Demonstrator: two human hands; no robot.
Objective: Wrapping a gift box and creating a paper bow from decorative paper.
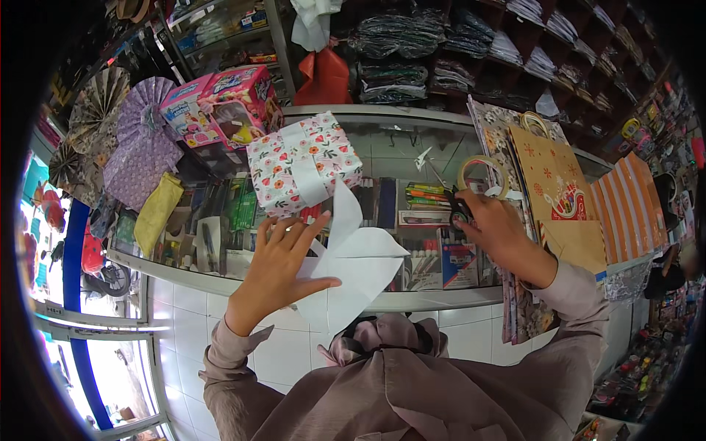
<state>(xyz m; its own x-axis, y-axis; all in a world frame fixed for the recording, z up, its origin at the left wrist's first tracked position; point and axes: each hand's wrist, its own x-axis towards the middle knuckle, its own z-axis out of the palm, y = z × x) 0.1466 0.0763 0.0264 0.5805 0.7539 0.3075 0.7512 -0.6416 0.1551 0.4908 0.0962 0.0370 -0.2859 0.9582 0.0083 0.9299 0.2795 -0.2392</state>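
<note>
My left hand (281, 262) is at the left side of a white paper piece (358, 270) with petal-like lobes and crease lines. The thumb lies across its face, the fingers are spread, and the paper's lower part reaches over the counter's front edge. In my right hand (493, 223) are the black handles of a pair of scissors (459, 206), with the blades pointing away over the glass. A gift box (276, 171) in floral wrapping paper, with a pale band around it, sits beyond my left hand. A roll of tape (482, 175) lies beside my right hand.
The glass display counter (424, 300) holds pens and markers inside. Boxed pink toys (226, 107), purple pleated paper (140, 143) and a yellow cloth (159, 212) are at left. Paper gift bags (551, 176) and wrapping sheets stand at right. A white scrap (423, 159) lies by the blades.
</note>
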